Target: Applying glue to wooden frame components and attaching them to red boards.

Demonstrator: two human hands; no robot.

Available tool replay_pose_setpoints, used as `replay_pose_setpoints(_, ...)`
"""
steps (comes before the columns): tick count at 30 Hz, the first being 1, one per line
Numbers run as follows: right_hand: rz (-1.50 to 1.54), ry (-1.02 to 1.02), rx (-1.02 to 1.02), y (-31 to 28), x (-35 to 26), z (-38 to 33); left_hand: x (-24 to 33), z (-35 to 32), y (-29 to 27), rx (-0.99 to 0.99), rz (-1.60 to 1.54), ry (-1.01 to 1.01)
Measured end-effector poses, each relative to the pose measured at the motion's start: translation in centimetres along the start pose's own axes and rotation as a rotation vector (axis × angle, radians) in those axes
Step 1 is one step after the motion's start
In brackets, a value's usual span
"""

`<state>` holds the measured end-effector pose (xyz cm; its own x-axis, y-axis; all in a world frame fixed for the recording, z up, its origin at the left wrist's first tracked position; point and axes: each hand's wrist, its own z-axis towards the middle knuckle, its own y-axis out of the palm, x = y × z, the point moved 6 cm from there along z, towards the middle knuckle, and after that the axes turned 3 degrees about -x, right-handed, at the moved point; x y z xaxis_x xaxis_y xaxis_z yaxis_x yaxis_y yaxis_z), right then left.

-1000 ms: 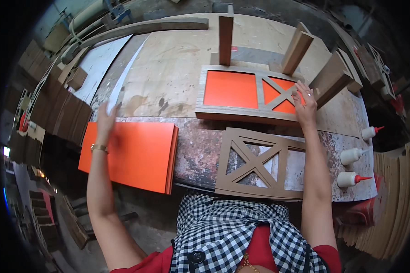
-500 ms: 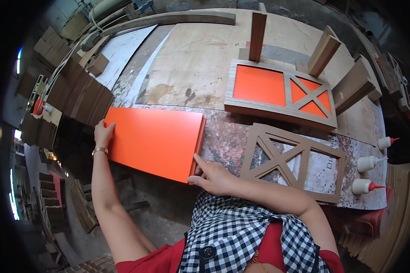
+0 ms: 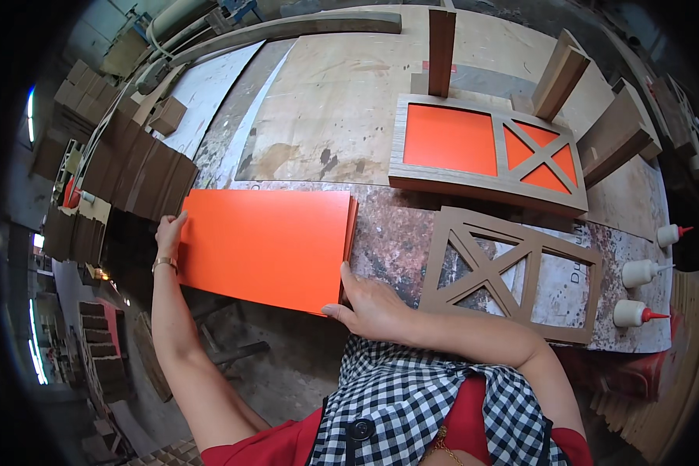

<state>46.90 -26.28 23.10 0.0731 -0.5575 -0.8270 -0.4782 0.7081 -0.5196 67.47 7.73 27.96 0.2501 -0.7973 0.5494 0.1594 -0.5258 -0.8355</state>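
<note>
The stack of orange panels lies on the near left part of the bench, its near left portion overhanging the bench edge. The left hand presses flat, fingers together, against the stack's left end. The right hand grips the near right corner, thumb on top. Risk: with so much overhang, uneven pressure could tip or fan the sheets off the edge. The open lattice frame sits just right of the right hand.
</note>
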Motion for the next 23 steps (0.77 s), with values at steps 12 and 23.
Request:
replay_pose_setpoints(12, 0.286, -0.077, 0.979, -13.8, 4.9, -6.0, 11.1, -5.9, 1.0, -0.372, -0.683, 0.272)
replay_pose_setpoints(23, -0.449, 0.5, 1.355, -27.7, 17.6, -14.6, 25.1, -6.0, 20.2, -0.601, -0.772, 0.304)
